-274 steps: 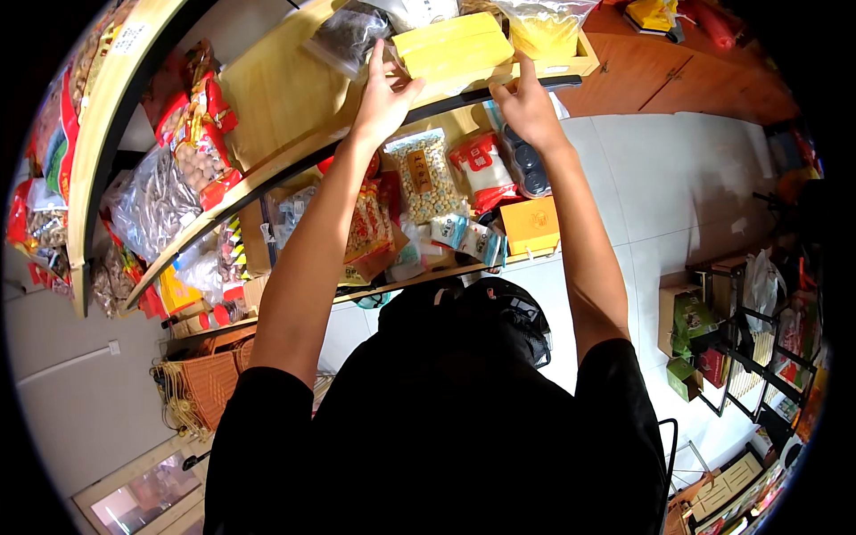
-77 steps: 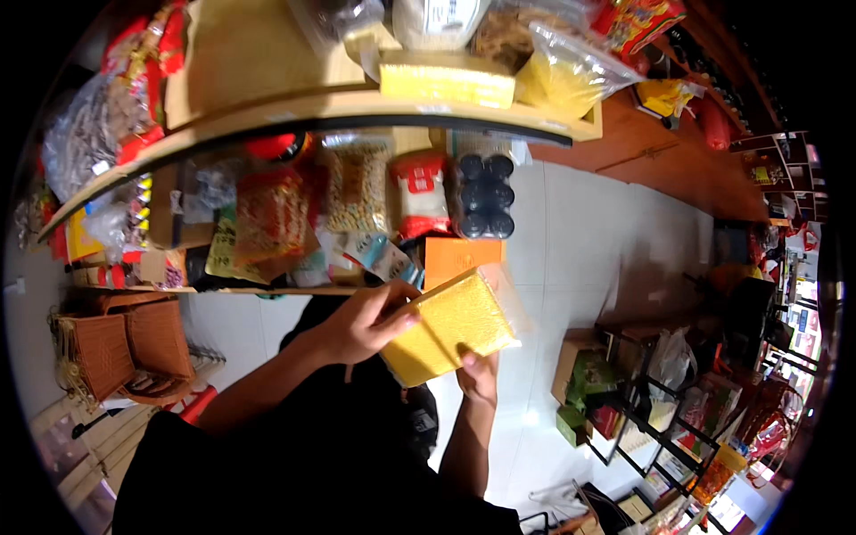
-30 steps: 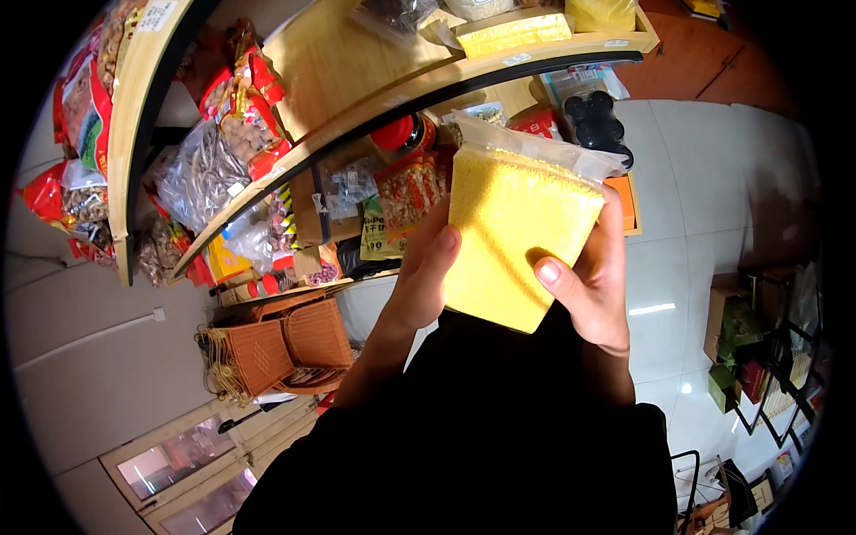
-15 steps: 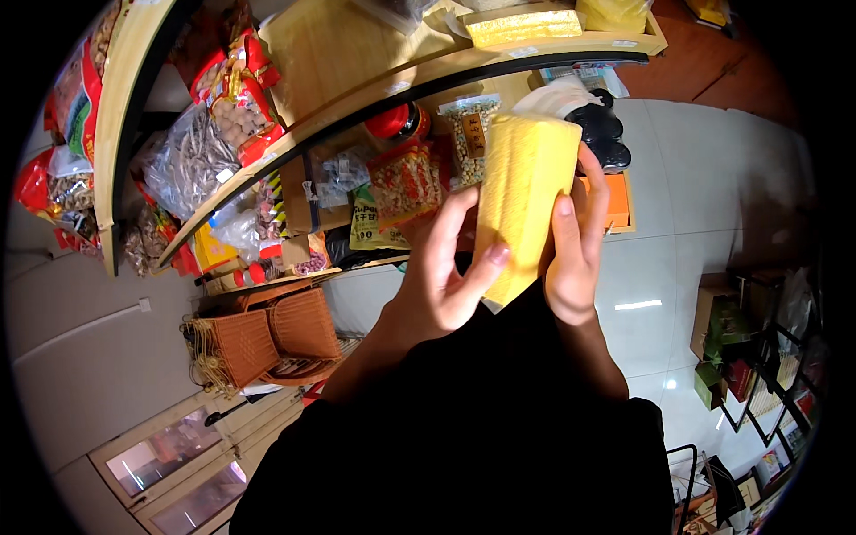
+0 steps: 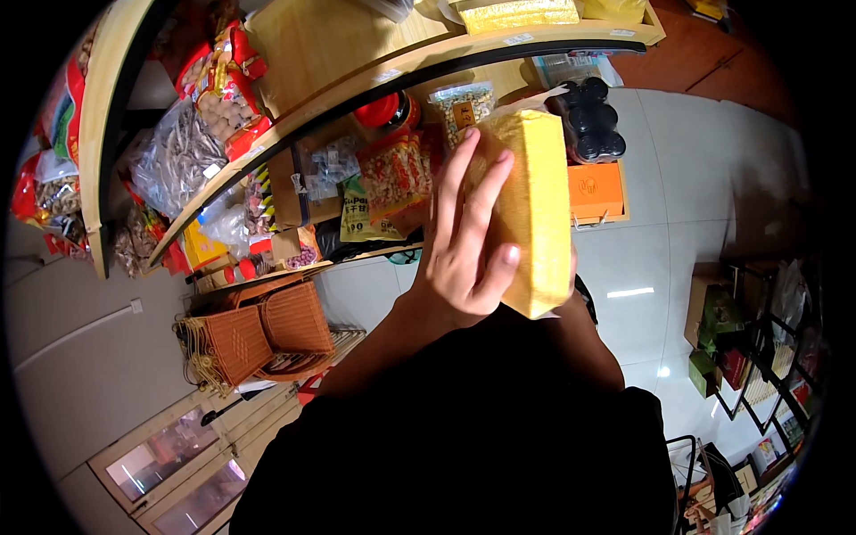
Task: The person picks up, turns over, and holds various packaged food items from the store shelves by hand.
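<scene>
A yellow brick-shaped pack (image 5: 544,214) with a crinkled surface is held up in front of my chest, its long edge turned toward me. A bit of clear wrapping shows at its ends. My left hand (image 5: 464,259) presses on the pack's left face, thumb near the bottom, two fingers stretched up along it. My right hand (image 5: 573,267) supports the pack from behind and the right; most of it is hidden, and only a sliver shows past the edge.
Wooden shelves (image 5: 392,80) curve across the top with bagged dried goods, a red-lidded jar (image 5: 379,109) and a gold pack (image 5: 517,14). Black-wrapped bottles or jars (image 5: 588,120) stand by an orange box (image 5: 596,192). Wicker chairs (image 5: 245,343) are at left, a black rack (image 5: 758,357) at right.
The yellow pack has turned to show its narrow side. My left hand has shifted up with fingers flattened along it, and my right hand has gone mostly behind it.
</scene>
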A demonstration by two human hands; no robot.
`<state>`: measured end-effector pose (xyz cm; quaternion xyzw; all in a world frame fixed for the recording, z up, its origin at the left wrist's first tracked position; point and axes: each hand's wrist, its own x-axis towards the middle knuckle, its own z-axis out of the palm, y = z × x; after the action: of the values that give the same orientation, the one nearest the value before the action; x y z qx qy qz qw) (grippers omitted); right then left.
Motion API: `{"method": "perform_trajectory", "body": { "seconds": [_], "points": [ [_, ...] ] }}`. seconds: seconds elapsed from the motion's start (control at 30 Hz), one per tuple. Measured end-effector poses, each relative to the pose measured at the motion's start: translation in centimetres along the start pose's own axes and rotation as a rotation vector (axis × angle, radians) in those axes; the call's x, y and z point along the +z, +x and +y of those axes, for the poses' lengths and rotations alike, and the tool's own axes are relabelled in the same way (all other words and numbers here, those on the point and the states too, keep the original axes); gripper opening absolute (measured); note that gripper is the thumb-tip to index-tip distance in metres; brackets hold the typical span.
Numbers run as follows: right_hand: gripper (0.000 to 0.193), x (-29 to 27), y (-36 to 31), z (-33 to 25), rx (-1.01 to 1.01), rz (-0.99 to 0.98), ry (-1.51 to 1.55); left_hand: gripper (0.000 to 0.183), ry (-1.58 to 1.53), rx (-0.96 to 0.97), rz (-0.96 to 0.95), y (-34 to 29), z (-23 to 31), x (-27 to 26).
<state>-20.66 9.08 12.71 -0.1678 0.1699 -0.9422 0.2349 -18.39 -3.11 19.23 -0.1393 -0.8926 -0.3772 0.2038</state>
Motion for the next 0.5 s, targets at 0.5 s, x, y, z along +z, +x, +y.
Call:
{"method": "perform_trajectory", "body": {
  "seconds": [0.5],
  "points": [
    [0.056, -3.1, -1.8, -1.9, 0.546, 0.063, 0.644, 0.069, -0.210, -0.152, -0.084, 1.3, -0.4, -2.8]
  ]
}}
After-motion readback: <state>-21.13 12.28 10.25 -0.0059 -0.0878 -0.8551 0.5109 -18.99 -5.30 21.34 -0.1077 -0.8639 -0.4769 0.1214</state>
